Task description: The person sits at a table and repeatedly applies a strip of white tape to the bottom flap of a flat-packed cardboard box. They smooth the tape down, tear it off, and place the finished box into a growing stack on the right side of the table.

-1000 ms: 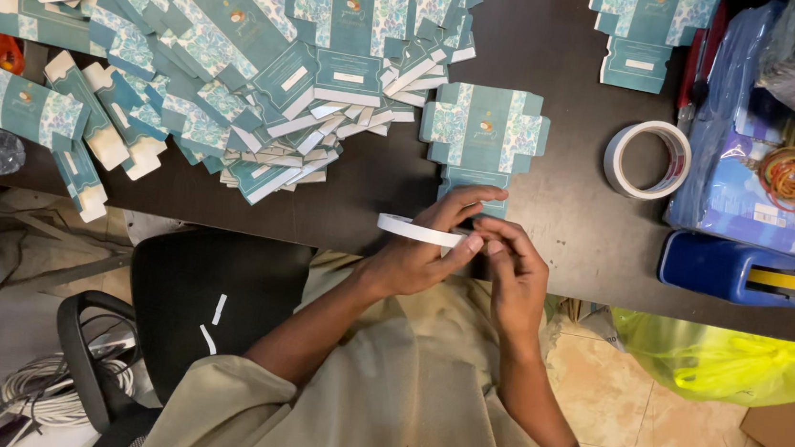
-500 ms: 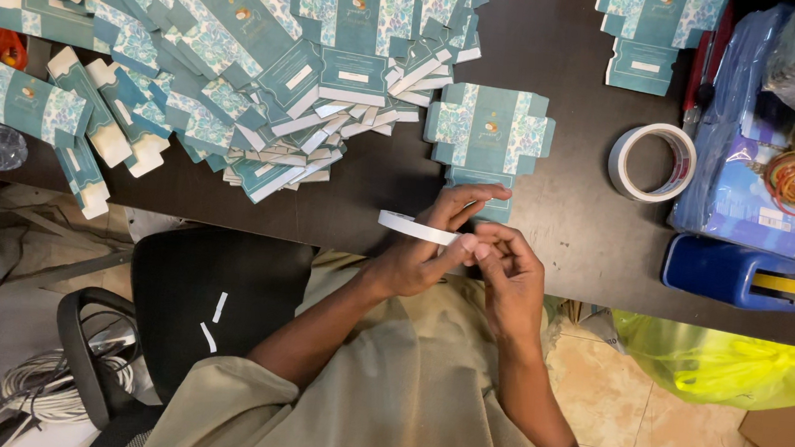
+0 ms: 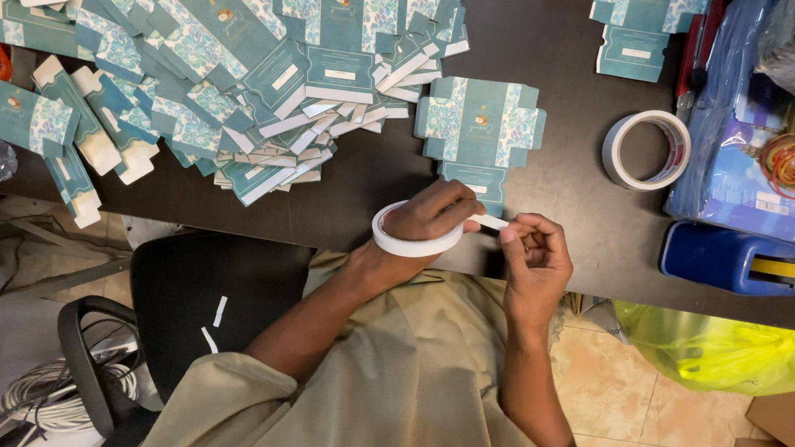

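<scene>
Right hand: fingertips pinched on white tape end, drawn sideways. Left hand: fingers curled through tape roll, gripping it above near edge of dark table. Advisable: short, taut pull, strip kept untwisted. Just beyond: flat teal carton blank. Far left corner: heaped blanks. Toward right edge: spare tape ring.

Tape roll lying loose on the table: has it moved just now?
No. The loose tape roll stays equally far right of the flat teal carton.
</scene>
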